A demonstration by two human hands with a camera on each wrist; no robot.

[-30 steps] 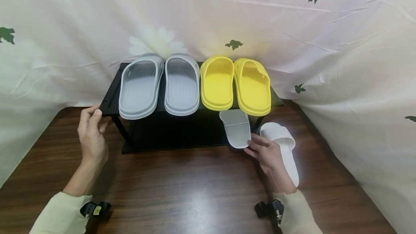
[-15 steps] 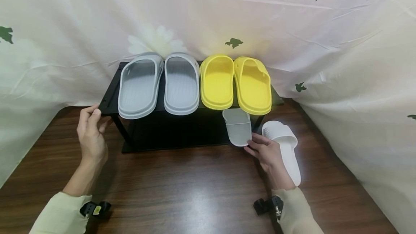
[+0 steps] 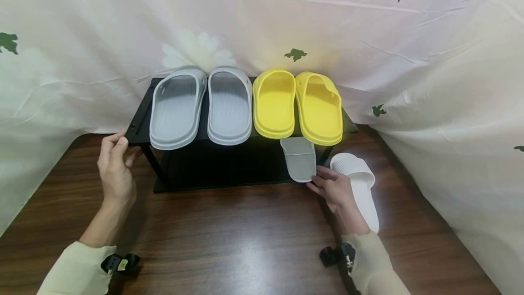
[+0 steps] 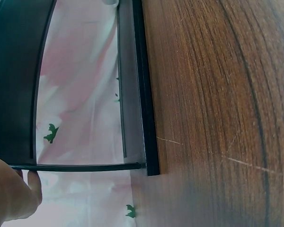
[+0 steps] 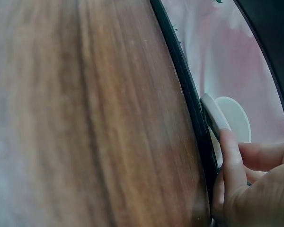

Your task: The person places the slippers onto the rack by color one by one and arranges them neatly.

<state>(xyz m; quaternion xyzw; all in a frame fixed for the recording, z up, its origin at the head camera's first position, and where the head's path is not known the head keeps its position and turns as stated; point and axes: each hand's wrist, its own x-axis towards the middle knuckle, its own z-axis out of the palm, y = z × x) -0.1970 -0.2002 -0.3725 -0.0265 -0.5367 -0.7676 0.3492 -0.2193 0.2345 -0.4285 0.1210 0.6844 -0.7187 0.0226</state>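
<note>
A black two-tier shoe rack (image 3: pixel 139 127) stands against the cloth. My left hand (image 3: pixel 116 167) grips the front left corner of its top shelf, thumb on the edge. With my right hand (image 3: pixel 333 189) I pinch the heel end of a white slide slipper (image 3: pixel 300 165) on the lower shelf at the right. Its front part is hidden under the top shelf. In the right wrist view, fingers (image 5: pixel 233 158) lie against the slipper's edge (image 5: pixel 217 111). Another white slide slipper (image 3: pixel 362 195) lies on the floor to the right, partly behind my right wrist.
A pair of grey clogs (image 3: pixel 178 108) and a pair of yellow clogs (image 3: pixel 274 104) stand side by side on the top shelf. Printed cloth (image 3: pixel 229 12) hangs behind and on both sides. Brown wood-grain floor (image 3: pixel 229 236) lies in front of the rack.
My right hand has pushed the white slipper slightly back and to the right on the lower shelf. The left hand keeps its grip on the rack corner.
</note>
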